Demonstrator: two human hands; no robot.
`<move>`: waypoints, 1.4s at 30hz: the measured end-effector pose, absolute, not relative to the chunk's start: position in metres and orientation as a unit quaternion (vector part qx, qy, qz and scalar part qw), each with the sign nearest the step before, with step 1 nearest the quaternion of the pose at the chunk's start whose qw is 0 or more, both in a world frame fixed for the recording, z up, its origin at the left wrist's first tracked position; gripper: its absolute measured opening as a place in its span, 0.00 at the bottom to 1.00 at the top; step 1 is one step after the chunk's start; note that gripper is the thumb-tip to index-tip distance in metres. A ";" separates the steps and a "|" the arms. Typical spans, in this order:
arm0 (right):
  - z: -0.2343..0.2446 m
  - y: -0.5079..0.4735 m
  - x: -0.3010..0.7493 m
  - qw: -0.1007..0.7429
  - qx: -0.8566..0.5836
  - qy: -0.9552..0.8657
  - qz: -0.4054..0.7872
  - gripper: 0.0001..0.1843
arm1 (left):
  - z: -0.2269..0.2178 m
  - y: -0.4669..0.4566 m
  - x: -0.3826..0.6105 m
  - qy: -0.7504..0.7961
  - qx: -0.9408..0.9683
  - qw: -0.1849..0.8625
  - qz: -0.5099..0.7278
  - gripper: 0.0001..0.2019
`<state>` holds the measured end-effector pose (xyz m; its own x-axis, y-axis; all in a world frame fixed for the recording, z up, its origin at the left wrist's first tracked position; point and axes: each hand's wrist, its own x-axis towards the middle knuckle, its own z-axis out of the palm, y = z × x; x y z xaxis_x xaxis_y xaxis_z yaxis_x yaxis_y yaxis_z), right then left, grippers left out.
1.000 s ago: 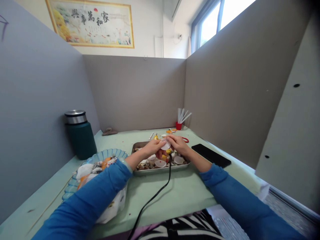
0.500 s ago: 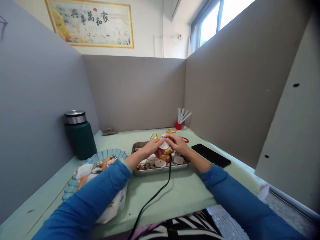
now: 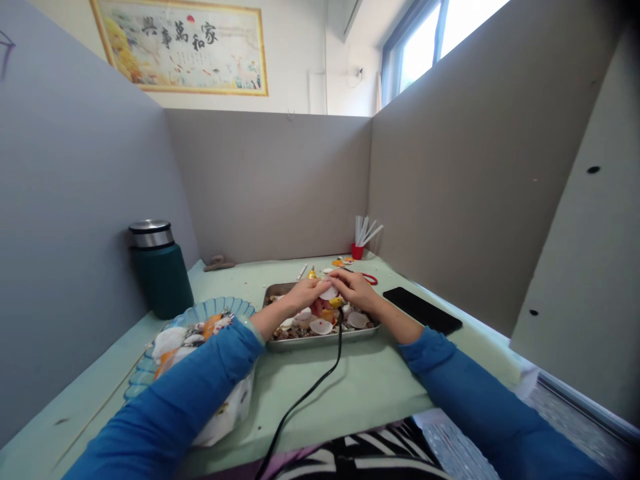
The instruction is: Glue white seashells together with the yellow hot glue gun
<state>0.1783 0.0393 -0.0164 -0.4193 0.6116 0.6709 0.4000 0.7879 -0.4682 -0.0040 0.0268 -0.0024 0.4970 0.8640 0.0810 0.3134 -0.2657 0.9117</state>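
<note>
Above a metal tray (image 3: 320,341), both of my hands meet around a white seashell (image 3: 329,293). My left hand (image 3: 311,293) pinches the shell from the left, its lower fingers partly hidden. From the right, my right hand (image 3: 354,287) closes its fingers on the shell's upper edge. Just below them is the yellow end of a glue gun (image 3: 335,303), with a black cord (image 3: 320,381) running from it toward me; whether a finger touches it, I cannot tell. White shells (image 3: 321,327) and small brownish pieces lie in the tray.
At left stand a green flask (image 3: 161,280) and a blue scalloped dish (image 3: 143,373) of shells. A black phone (image 3: 423,310) lies at right, near red-handled scissors (image 3: 370,279). A red cup (image 3: 357,252) holds white sticks. Grey partitions (image 3: 270,187) surround the table.
The shell has tilted slightly between my fingers and shows less of its face. Both hands stay in nearly the same place over the tray.
</note>
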 end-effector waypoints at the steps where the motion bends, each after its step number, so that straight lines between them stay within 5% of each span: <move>1: -0.016 0.039 0.178 0.443 -0.305 -0.835 0.115 0.18 | -0.002 0.027 -0.004 0.398 0.739 0.452 0.302 0.28; 21: -0.020 0.043 0.179 0.466 -0.306 -0.817 0.148 0.18 | -0.002 0.027 -0.003 0.397 0.722 0.451 0.342 0.27; 27: -0.020 0.043 0.179 0.463 -0.309 -0.818 0.146 0.18 | -0.008 0.044 -0.005 0.387 0.709 0.300 0.508 0.18; 33: -0.019 0.043 0.179 0.453 -0.316 -0.825 0.121 0.17 | -0.005 0.039 -0.004 0.370 0.784 0.105 0.487 0.12; 42: -0.019 0.044 0.178 0.456 -0.314 -0.821 0.140 0.17 | -0.006 0.036 -0.004 0.407 0.797 0.108 0.433 0.15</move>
